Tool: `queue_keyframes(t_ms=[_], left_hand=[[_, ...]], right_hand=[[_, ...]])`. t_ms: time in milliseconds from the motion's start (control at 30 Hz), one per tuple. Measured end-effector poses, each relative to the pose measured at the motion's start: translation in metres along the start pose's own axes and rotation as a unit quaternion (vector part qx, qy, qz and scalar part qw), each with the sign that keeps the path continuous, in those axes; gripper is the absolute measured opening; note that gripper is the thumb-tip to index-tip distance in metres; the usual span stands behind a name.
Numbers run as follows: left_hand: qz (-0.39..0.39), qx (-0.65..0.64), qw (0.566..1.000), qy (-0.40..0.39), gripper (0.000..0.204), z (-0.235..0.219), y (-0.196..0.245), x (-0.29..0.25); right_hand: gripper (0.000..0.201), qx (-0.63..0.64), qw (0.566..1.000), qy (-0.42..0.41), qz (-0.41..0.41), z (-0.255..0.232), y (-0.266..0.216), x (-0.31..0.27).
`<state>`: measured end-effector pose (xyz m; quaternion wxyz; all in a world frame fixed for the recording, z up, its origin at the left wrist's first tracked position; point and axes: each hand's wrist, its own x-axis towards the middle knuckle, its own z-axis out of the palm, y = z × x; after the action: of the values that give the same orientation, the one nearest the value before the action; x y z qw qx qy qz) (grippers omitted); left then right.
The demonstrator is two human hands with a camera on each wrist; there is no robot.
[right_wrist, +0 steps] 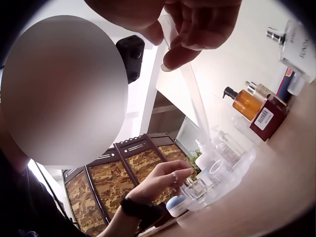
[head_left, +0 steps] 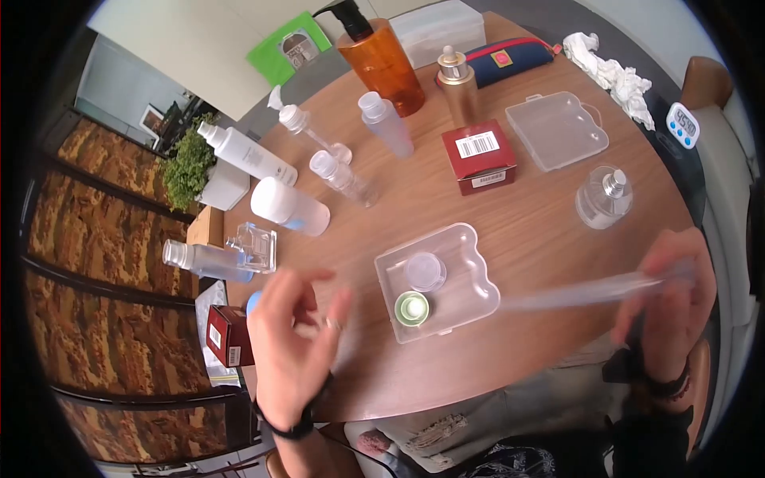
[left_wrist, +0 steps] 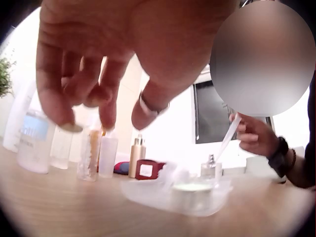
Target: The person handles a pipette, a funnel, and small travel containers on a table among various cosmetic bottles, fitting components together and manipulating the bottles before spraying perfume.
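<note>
Right wrist view: right hand (right_wrist: 202,24) grips translucent piece (right_wrist: 196,101); bottle (right_wrist: 299,53) reads "SUN".

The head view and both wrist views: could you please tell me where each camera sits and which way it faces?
Head: worn on the head, facing forward and down at the wooden table; the left hand, right hand and lap show.
Left wrist: low over the table, looking past the left fingers; the right hand shows beyond.
Right wrist: tilted, looking past the right fingers towards the folding screen; the left hand shows beyond.
The head and right wrist views share the amber pump bottle.
</note>
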<state>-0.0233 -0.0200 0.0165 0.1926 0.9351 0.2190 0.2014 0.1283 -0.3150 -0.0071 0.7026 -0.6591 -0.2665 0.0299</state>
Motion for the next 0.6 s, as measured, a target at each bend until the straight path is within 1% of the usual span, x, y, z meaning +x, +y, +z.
queue_keyframes(t_ms=[33,67,100,133,167,233,267,300,333,367,400,433,467,500,533,567,600], left_hand=[[0.003,0.026,0.999,-0.044,0.022,-0.006,0.006,-0.008],[0.014,0.011,0.997,-0.070,0.025,-0.008,0.013,-0.013],[0.021,-0.004,0.995,-0.094,0.028,-0.008,0.022,-0.019],[0.024,0.003,0.992,-0.120,0.031,-0.008,0.030,-0.021],[0.008,-0.004,0.991,-0.136,0.041,-0.007,0.037,-0.022],[0.045,-0.005,0.990,-0.130,0.051,-0.002,0.036,-0.014],[0.035,-0.007,0.991,-0.126,0.051,0.001,0.037,-0.008],[0.060,-0.014,0.990,-0.128,0.056,0.003,0.038,0.001],[0.084,-0.020,0.988,-0.124,0.061,0.004,0.037,0.009],[0.069,-0.021,0.991,-0.110,0.061,0.006,0.035,0.016],[0.096,-0.056,0.984,-0.142,0.064,0.009,0.031,0.023],[0.126,-0.093,0.972,-0.174,0.066,0.011,0.027,0.030],[0.120,-0.102,0.965,-0.210,0.066,0.010,0.022,0.038],[0.115,-0.110,0.966,-0.203,0.066,0.012,0.017,0.041],[0.129,-0.125,0.959,-0.218,0.067,0.015,0.012,0.045],[0.147,-0.138,0.951,-0.235,0.067,0.019,0.009,0.048],[0.153,-0.169,0.948,-0.222,0.064,0.026,0.005,0.047]], right_hand=[[0.046,0.004,1.000,0.005,0.012,-0.001,0.002,-0.002],[0.048,-0.038,0.998,0.031,0.026,-0.002,0.008,-0.003],[0.048,-0.031,0.999,0.024,0.031,-0.006,0.014,-0.003],[0.047,0.021,0.998,0.019,0.059,-0.010,0.021,-0.002],[0.046,0.072,0.994,0.016,0.086,-0.013,0.027,0.000],[0.045,0.069,0.992,-0.001,0.102,-0.012,0.032,0.002],[0.045,0.088,0.989,0.006,0.119,-0.010,0.033,0.002],[0.046,0.105,0.985,0.009,0.136,-0.007,0.032,0.004],[0.046,0.102,0.986,-0.009,0.134,-0.004,0.030,0.005],[0.044,0.102,0.988,0.028,0.113,0.001,0.028,0.004],[0.042,0.103,0.988,0.067,0.092,0.004,0.026,0.006],[0.042,0.101,0.990,0.051,0.087,0.006,0.023,0.011],[0.042,0.099,0.994,0.021,0.047,0.006,0.018,0.015],[0.043,0.095,0.995,-0.006,0.009,0.006,0.012,0.019],[0.044,0.021,1.000,-0.017,-0.012,0.008,0.003,0.025],[0.044,0.010,1.000,-0.017,-0.016,0.017,-0.007,0.032],[0.041,-0.062,0.996,-0.024,-0.064,0.031,-0.017,0.041]])
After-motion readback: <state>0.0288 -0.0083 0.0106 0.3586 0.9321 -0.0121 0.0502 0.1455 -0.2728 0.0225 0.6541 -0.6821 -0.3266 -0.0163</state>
